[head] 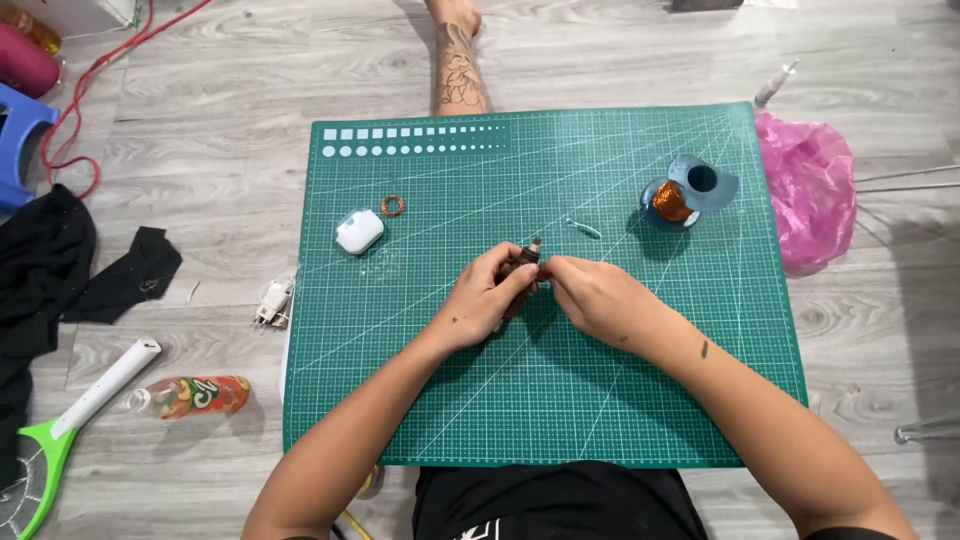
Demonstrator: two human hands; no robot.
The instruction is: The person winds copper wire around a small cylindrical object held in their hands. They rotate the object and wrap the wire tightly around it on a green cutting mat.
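**Winding by hand over a cutting mat: keep it tight and keep it low**

The person sits on a grey plank floor with a green cutting mat (pixel 560 400) in front of them. Both hands meet over the middle of the mat. The left hand (pixel 480 300) is curled around a small dark brown part (pixel 527 262), fingers closed on it, with its tip poking out above the knuckles. The right hand (pixel 590 292) pinches in at that same part from the other side, thumb and fingertips drawn together; what they're nipping is too fine to see, so it can't be called for sure.

Up at the far right of the mat stands a blue spool of copper wire (pixel 676 200), well apart from the hands. A small copper ring (pixel 393 206) and a white earbud case (pixel 359 231) lie near the far left. A pink plastic bag (pixel 810 190) rests off the right edge.

Judging from that, doing this well probably means the left hand holds the part dead steady while the right keeps even tension and makes small turns. Working close above the mat helps, since anything dropped stays put.
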